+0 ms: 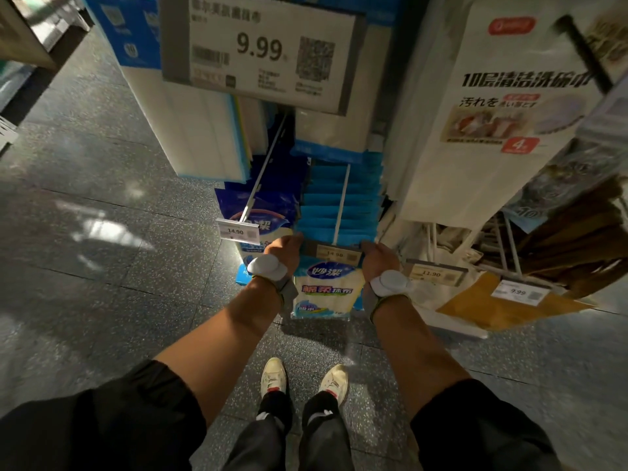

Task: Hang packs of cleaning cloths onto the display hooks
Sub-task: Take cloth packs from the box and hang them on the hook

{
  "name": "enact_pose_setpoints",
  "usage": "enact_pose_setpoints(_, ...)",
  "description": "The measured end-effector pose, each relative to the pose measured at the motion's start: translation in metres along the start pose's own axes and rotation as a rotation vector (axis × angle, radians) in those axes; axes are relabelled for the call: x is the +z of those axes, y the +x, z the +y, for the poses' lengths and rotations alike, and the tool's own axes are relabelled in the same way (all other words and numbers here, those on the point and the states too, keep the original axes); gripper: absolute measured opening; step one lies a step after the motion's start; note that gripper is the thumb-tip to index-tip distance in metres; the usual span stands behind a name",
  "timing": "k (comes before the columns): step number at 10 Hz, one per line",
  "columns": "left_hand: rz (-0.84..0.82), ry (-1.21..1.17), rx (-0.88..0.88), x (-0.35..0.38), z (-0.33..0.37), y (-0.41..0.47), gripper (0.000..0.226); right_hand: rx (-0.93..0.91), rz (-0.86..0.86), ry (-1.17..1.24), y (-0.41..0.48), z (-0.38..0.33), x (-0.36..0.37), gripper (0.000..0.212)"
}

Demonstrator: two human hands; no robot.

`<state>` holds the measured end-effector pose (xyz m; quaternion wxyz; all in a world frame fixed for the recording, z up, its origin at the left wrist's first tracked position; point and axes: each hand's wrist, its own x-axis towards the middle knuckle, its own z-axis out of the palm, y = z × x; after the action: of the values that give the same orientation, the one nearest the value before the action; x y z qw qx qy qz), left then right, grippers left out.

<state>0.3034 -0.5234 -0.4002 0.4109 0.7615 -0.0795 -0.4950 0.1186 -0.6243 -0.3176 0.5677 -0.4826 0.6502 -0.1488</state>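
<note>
A row of blue-topped cleaning cloth packs (336,202) hangs on a long white display hook (341,205) low on the rack. The front pack (326,290), blue and white with yellow cloth showing, hangs under a small price tag (331,253) at the hook's tip. My left hand (283,248) grips the front pack's upper left corner. My right hand (375,254) grips its upper right corner beside the tag. Both wrists carry white round devices. The fingers are hidden behind the pack.
A neighbouring hook (261,171) on the left carries dark blue packs and a 14.90 tag (238,230). White packs (475,124) and brown ones (577,239) hang on the right. A large 9.99 price sign (261,52) juts out above. My feet (304,377) stand on grey speckled floor.
</note>
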Motion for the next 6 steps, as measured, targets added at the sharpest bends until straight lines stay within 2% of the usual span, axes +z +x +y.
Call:
enact_pose_setpoints(1,0.030,-0.035,0.026,0.004,0.025,-0.023,0.057,0.035,-0.016,-0.045,0.006,-0.001,0.000,0.036)
enact_pose_setpoints(2,0.115,0.075,-0.066,0.012,0.061,-0.080,0.056,0.044,-0.027,-0.051,0.010,0.002,-0.002,0.041)
enact_pose_setpoints(3,0.253,-0.007,-0.158,0.014,0.040,-0.089,0.060,0.025,0.035,-0.125,0.006,0.003,0.001,0.036)
enact_pose_setpoints(4,0.092,-0.048,-0.280,0.027,0.011,-0.093,0.029,-0.017,-0.011,-0.077,0.007,0.004,0.004,0.032)
enact_pose_setpoints(5,-0.041,0.021,-0.287,0.034,0.018,-0.095,0.025,-0.059,0.017,-0.122,0.003,0.010,0.007,0.036)
enact_pose_setpoints(6,-0.068,0.150,-0.197,0.037,0.020,-0.086,0.019,-0.002,0.050,0.003,-0.008,0.016,0.007,0.045)
